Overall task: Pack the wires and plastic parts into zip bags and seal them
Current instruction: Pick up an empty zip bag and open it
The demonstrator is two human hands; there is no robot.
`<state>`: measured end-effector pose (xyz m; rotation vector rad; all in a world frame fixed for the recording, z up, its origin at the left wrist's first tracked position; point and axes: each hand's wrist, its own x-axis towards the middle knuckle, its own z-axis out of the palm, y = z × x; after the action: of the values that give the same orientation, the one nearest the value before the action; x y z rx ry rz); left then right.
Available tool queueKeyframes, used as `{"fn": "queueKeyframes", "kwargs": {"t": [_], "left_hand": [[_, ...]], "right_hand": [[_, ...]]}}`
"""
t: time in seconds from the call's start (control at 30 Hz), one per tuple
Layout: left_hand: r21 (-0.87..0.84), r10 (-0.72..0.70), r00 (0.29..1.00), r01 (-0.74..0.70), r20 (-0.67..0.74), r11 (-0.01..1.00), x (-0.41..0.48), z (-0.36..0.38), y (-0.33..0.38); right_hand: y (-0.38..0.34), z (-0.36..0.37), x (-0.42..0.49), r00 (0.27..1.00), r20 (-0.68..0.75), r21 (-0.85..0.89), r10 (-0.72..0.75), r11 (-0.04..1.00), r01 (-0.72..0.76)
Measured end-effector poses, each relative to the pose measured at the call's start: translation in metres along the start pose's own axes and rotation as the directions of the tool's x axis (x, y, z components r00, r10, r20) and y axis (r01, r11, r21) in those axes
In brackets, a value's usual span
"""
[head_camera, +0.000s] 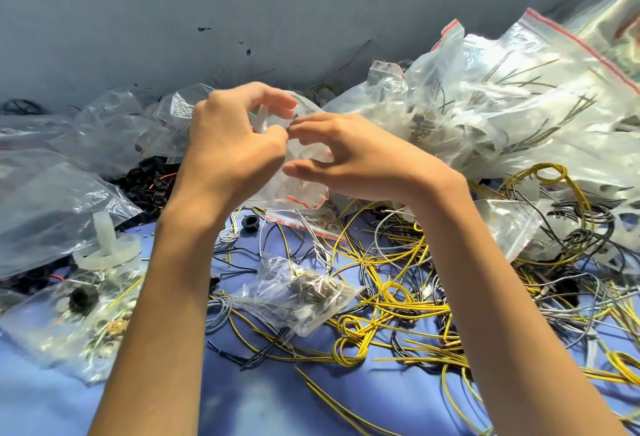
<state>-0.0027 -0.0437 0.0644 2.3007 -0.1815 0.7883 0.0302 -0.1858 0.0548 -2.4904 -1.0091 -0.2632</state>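
1. My left hand (225, 144) and right hand (349, 158) meet in the air above the blue table (263, 397), and between them hangs a small clear zip bag (304, 189) with a red line along its lower edge.
2. Left fingers are curled and pinching the bag's top; right thumb and fingertips are closed lightly on the same plastic, touching the left fingertips.
3. Pale plastic bits show inside the bag; I cannot tell what they are.
4. Straight below the bag: a black plastic part (250, 222) and a filled small bag (298, 297) lying flat.
5. Below and right of the bag: loose yellow wires (391, 300) tangled with grey and black ones.
6. Right of the bag: a heap of big bags (502, 106).
7. Left of the bag: more crumpled bags and a white plastic part (105, 241).
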Motion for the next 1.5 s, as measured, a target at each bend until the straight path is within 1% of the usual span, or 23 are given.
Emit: {"fn": "queueKeyframes", "kwargs": {"t": [0.07, 0.13, 0.2, 0.27, 0.33, 0.37, 0.47, 0.5, 0.63, 0.67, 0.77, 0.9, 0.97, 1.03, 1.1, 1.2, 1.27, 1.37, 1.4, 1.47, 1.5], "left_hand": [[0.011, 0.002, 0.999, -0.002, 0.049, 1.0, 0.001, 0.0, -0.004], [0.01, -0.022, 0.998, 0.022, 0.056, 1.0, 0.002, 0.001, -0.009], [-0.032, -0.046, 0.999, 0.045, -0.019, 0.998, 0.003, 0.003, -0.012], [-0.127, -0.082, 0.992, 0.07, -0.098, 0.989, 0.005, 0.004, -0.012], [-0.195, -0.121, 0.985, 0.095, -0.125, 0.976, 0.009, 0.004, -0.014], [-0.197, -0.135, 0.985, 0.112, -0.105, 0.974, 0.01, 0.004, -0.016], [-0.119, -0.153, 0.988, 0.154, 0.017, 0.981, 0.008, 0.005, -0.022], [-0.111, -0.157, 0.987, 0.159, 0.028, 0.981, 0.007, 0.006, -0.024], [-0.202, -0.158, 0.985, 0.141, -0.072, 0.969, 0.009, 0.003, -0.02], [-0.215, -0.15, 0.986, 0.132, -0.071, 0.968, 0.009, 0.002, -0.019], [-0.175, -0.145, 0.989, 0.147, 0.025, 0.974, 0.008, -0.001, -0.018], [-0.09, -0.151, 0.982, 0.162, 0.116, 0.983, 0.007, -0.002, -0.016], [-0.051, -0.138, 0.984, 0.144, 0.11, 0.988, 0.006, -0.001, -0.012], [-0.03, -0.127, 0.989, 0.129, 0.079, 0.991, 0.007, -0.001, -0.009], [-0.042, -0.122, 0.992, 0.123, 0.042, 0.991, 0.007, -0.002, -0.009], [-0.095, -0.134, 0.991, 0.13, -0.028, 0.987, 0.007, -0.002, -0.009], [-0.118, -0.144, 0.988, 0.137, -0.052, 0.984, 0.008, -0.003, -0.011], [-0.068, -0.135, 0.991, 0.134, -0.015, 0.989, 0.006, -0.004, -0.012], [-0.052, -0.135, 0.99, 0.132, -0.049, 0.99, 0.006, -0.004, -0.012], [-0.001, -0.128, 0.976, 0.13, -0.177, 0.992, 0.006, -0.004, -0.011], [0.017, -0.118, 0.971, 0.124, -0.207, 0.992, 0.007, -0.003, -0.011]], "right_hand": [[0.0, -0.003, -0.001, 0.999, -0.042, 0.062, -0.012, 0.998, 0.015], [0.002, -0.005, -0.002, 1.0, -0.027, 0.084, -0.009, 0.996, 0.012], [0.004, -0.006, -0.004, 1.0, 0.001, 0.103, -0.009, 0.995, 0.009], [0.005, -0.008, -0.007, 1.0, 0.016, 0.119, -0.006, 0.993, 0.004], [0.006, -0.008, -0.008, 1.0, 0.017, 0.134, -0.002, 0.991, 0.0], [0.006, -0.008, -0.008, 1.0, 0.009, 0.141, 0.002, 0.99, -0.003], [0.007, -0.007, -0.007, 0.999, -0.034, 0.163, 0.032, 0.986, -0.026], [0.007, -0.006, -0.007, 0.998, -0.044, 0.179, 0.043, 0.983, -0.035], [0.007, -0.003, -0.005, 0.995, -0.056, 0.31, 0.079, 0.949, -0.058], [0.006, -0.003, -0.005, 0.995, -0.058, 0.345, 0.083, 0.937, -0.058], [0.004, 0.0, -0.005, 0.996, -0.058, 0.381, 0.074, 0.923, -0.047], [0.002, 0.001, -0.004, 0.994, -0.084, 0.495, 0.068, 0.869, -0.018], [0.002, 0.001, -0.003, 0.993, -0.101, 0.486, 0.067, 0.874, -0.009], [0.001, 0.001, -0.003, 0.992, -0.102, 0.421, 0.077, 0.907, -0.027], [0.001, 0.001, -0.003, 0.992, -0.104, 0.366, 0.078, 0.93, -0.035], [0.001, -0.002, -0.004, 0.992, -0.102, 0.329, 0.074, 0.944, -0.036], [0.002, -0.002, -0.004, 0.996, -0.057, 0.26, 0.07, 0.964, -0.053], [0.005, -0.001, -0.004, 0.998, 0.021, 0.18, 0.062, 0.982, -0.065], [0.006, -0.002, -0.004, 0.998, 0.022, 0.172, 0.061, 0.983, -0.064], [0.006, -0.004, -0.005, 0.997, -0.004, 0.207, 0.073, 0.976, -0.071], [0.007, -0.006, -0.007, 0.996, -0.02, 0.227, 0.086, 0.971, -0.08]]}}
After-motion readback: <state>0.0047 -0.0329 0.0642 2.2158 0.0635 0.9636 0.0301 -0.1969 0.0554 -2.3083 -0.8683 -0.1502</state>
